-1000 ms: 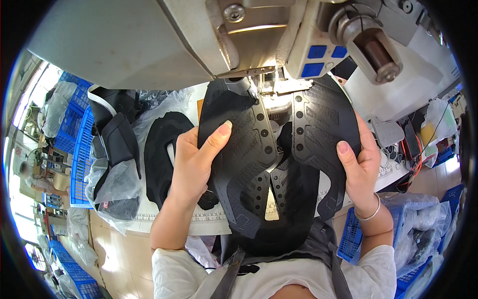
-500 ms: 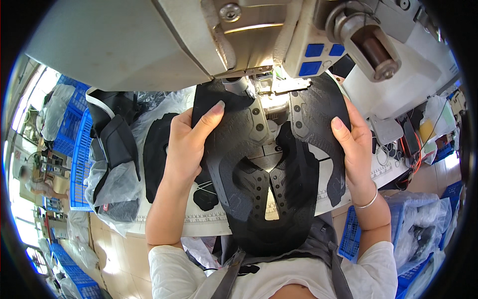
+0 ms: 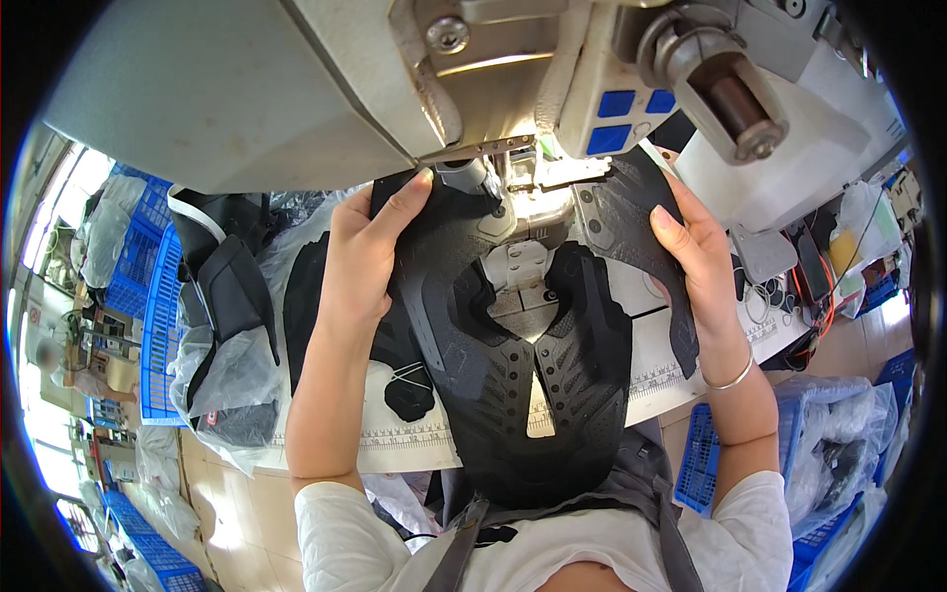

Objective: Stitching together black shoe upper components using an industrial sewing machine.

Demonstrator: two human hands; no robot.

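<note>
Under the lit head of a sewing machine (image 3: 513, 168), a black shoe upper (image 3: 444, 247) lies with its two eyelet flaps spread apart. My left hand (image 3: 365, 252) grips its left side, thumb on top and fingers underneath. On the other side, my right hand (image 3: 698, 261) pinches the right wing between thumb and fingers. Nearer to me is another black upper part (image 3: 538, 459), toe end toward my lap, with two rows of eyelet holes along a narrow slot. Whether it is joined to the held part I cannot tell. The machine head hides the far edge.
More black pieces (image 3: 406, 395) with white thread lie left on the white, ruler-marked table (image 3: 395, 444). A blue basket (image 3: 161, 335), plastic bags and black shoe parts (image 3: 237, 286) are farther left. A thread spool (image 3: 730, 94) hangs upper right. Wrapped goods (image 3: 838, 444) stand lower right.
My left hand has slid farther away along the upper toward the machine. The right wing has swung outward to the right, and the gap between the eyelet flaps is wider.
</note>
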